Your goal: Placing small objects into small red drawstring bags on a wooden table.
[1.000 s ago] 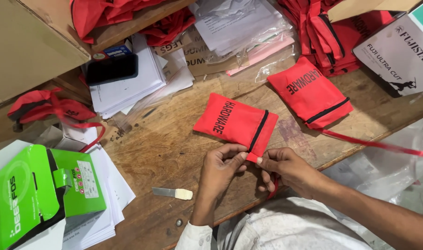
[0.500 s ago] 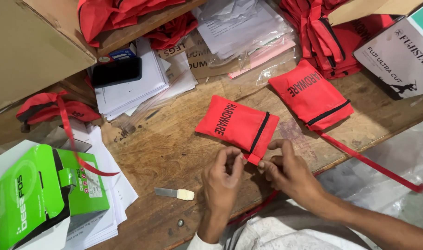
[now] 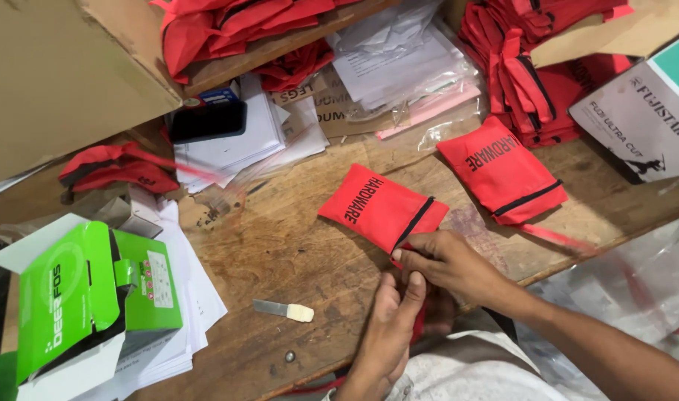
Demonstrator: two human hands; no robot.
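Two hands (image 3: 421,289) at one red pouch (image 3: 380,208), second pouch (image 3: 503,167) beside

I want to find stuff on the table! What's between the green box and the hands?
In the head view, a small flat blade with a pale tip lies on the bare wooden table, between the green box and the left hand.

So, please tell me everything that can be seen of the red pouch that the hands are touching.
The red pouch is a small flat fabric bag, rectangular, with black printed lettering on its face and a black band across its near end. It lies flat and turned at an angle on the worn wooden table, apart from a second like pouch. The right hand pinches its near end, and the left hand meets it just below, at the table's edge.
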